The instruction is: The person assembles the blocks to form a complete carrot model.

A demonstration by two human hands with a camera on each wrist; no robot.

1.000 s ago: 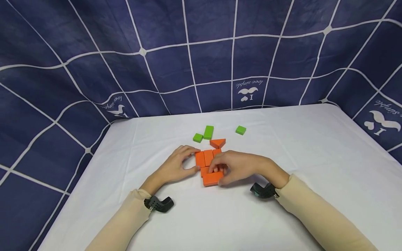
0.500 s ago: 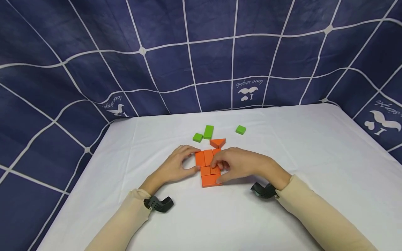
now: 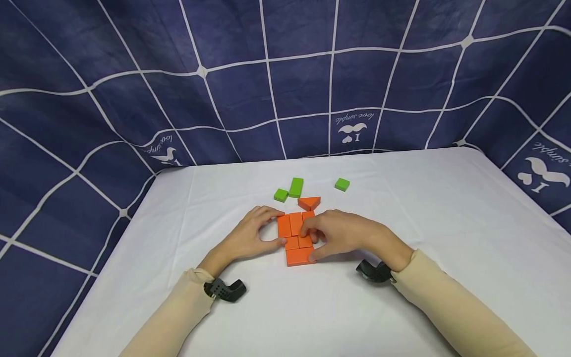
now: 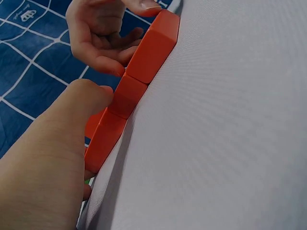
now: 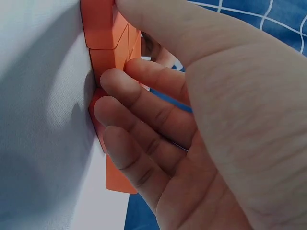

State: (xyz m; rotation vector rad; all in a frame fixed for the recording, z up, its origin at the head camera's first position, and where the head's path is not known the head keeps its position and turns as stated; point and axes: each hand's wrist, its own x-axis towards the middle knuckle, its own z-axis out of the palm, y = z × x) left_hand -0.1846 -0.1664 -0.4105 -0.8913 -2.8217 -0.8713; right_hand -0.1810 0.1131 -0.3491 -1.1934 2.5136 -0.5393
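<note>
In the head view several flat orange blocks lie side by side. A far row holds the left block [image 3: 284, 226] and the middle block [image 3: 296, 223]; before it lie two small blocks, one being the small left block [image 3: 292, 243]. The nearest is a long block [image 3: 298, 257] laid crosswise. My left hand [image 3: 250, 238] frames their left side, fingertips at the far left corner and thumb [image 4: 98, 97] against the small left block. My right hand [image 3: 336, 233] rests on the right side, thumb [image 5: 144, 12] on the long block's right end, index fingertip over the blocks. It partly hides the far-right block.
An orange triangular block [image 3: 309, 203] stands just beyond the group. Farther back lie a small green block [image 3: 281, 195], a green rectangular block [image 3: 296, 187] and another green block [image 3: 342, 184] to the right. A blue curtain [image 3: 299, 89] hangs behind the white-covered table [image 3: 424, 198].
The long orange block, earlier held raised and askew over the small blocks, now lies flat and lined up before them. The right fingers have drawn back slightly; the left hand has hardly moved.
</note>
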